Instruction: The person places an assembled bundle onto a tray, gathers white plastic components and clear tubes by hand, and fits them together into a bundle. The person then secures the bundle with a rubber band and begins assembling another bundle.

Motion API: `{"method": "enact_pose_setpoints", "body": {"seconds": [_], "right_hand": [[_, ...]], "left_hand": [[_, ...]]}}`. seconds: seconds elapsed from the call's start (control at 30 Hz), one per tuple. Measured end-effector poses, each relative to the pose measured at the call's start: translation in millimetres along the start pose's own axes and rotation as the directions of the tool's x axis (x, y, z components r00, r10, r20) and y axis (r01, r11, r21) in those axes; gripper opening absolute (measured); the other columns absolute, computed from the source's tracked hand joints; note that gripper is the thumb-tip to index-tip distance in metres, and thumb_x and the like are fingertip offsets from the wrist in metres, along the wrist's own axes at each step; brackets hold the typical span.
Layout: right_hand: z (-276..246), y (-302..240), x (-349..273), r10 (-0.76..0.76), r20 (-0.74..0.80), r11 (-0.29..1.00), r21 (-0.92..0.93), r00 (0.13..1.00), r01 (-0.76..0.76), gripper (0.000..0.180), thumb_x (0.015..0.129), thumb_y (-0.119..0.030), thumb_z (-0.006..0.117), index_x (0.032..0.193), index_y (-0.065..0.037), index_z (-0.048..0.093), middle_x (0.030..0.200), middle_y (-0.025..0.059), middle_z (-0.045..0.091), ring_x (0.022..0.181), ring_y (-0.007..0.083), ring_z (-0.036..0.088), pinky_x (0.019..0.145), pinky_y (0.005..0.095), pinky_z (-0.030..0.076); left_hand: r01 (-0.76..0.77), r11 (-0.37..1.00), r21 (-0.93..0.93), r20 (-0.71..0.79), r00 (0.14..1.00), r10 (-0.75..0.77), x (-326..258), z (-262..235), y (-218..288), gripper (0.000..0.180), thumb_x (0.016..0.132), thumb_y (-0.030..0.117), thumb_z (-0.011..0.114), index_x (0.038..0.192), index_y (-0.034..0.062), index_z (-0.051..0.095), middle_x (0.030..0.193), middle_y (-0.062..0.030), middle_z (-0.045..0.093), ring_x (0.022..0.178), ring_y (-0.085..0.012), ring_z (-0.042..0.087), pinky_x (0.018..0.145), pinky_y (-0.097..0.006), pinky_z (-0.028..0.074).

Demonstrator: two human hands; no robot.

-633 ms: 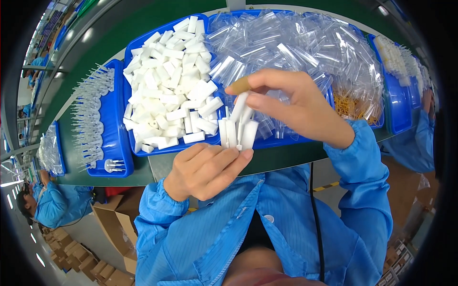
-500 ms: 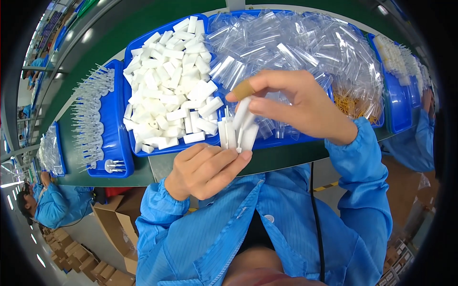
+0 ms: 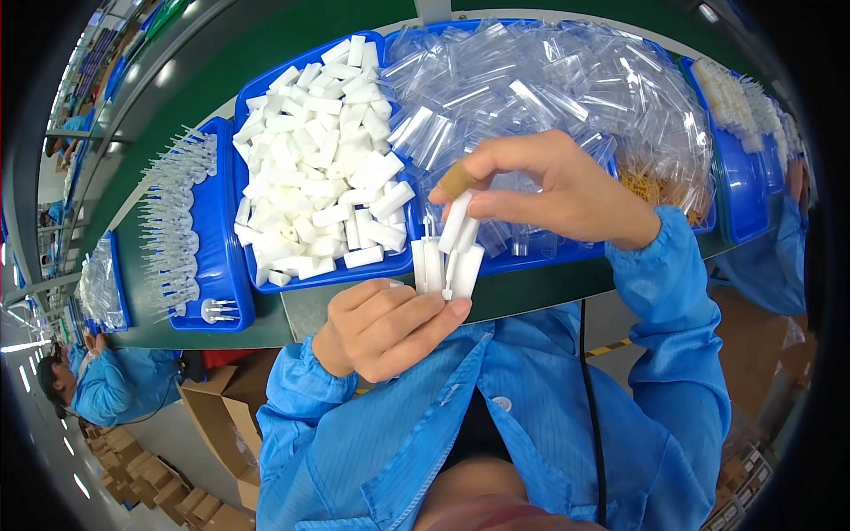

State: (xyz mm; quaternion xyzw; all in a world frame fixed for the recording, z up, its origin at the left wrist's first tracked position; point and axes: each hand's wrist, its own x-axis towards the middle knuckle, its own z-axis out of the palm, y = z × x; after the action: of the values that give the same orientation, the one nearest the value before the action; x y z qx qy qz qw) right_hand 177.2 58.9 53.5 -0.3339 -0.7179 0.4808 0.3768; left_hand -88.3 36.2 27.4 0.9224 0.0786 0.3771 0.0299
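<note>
My left hand [image 3: 381,327] is closed around several small white blocks [image 3: 430,267] held upright, with thin white rods [image 3: 450,276] among them. The rods' lower ends are partly hidden by my fingers. Between thumb and forefinger, my right hand [image 3: 553,190] pinches another white block [image 3: 456,221], tilted and just above the left hand's pieces, in line with one rod. Whether the rod enters this block I cannot tell. A tan finger cover [image 3: 456,180] is on the right forefinger.
Beyond the left hand lies a heap of white blocks [image 3: 319,159] in a blue tray. Clear plastic sleeves [image 3: 522,75] are piled behind the right hand, near thin yellow bands [image 3: 651,188]. At left, a blue tray [image 3: 206,243] holds thin-stemmed translucent parts [image 3: 173,234]. Co-workers sit at either side.
Both hands and the held pieces have shifted slightly downward in the picture. The right hand still pinches its block over the left hand's pieces.
</note>
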Motion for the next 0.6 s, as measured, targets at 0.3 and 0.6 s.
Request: {"method": "enact_pose_setpoints", "body": {"seconds": [0.3, 0.6], "right_hand": [[-1, 4, -3, 0.001, 0.023, 0.997, 0.082, 1.0, -0.003, 0.024, 0.093, -0.017, 0.07, 0.111, -0.001, 0.073, 0.098, 0.0109, 0.073, 0.088, 0.018, 0.067, 0.084, 0.0335, 0.053], [6, 0, -6, -0.025, 0.144, 0.994, 0.106, 0.989, 0.01, 0.024, 0.091, -0.017, 0.072, 0.109, -0.001, 0.073, 0.087, 0.0084, 0.071, 0.082, 0.0157, 0.064, 0.078, 0.0313, 0.051]], "left_hand": [[-0.011, 0.996, -0.088, -0.012, 1.0, 0.01, 8, 4, 3, 0.036, 0.068, 0.01, 0.081, 0.104, 0.0075, 0.076, 0.093, -0.0025, 0.064, 0.069, -0.0119, 0.058, 0.057, -0.024, 0.045], [-0.028, 0.999, 0.015, 0.04, 0.999, 0.027, 12, 3, 2, 0.034, 0.07, 0.009, 0.081, 0.104, 0.0087, 0.076, 0.094, -0.0019, 0.063, 0.07, -0.0121, 0.059, 0.058, -0.024, 0.046]]}}
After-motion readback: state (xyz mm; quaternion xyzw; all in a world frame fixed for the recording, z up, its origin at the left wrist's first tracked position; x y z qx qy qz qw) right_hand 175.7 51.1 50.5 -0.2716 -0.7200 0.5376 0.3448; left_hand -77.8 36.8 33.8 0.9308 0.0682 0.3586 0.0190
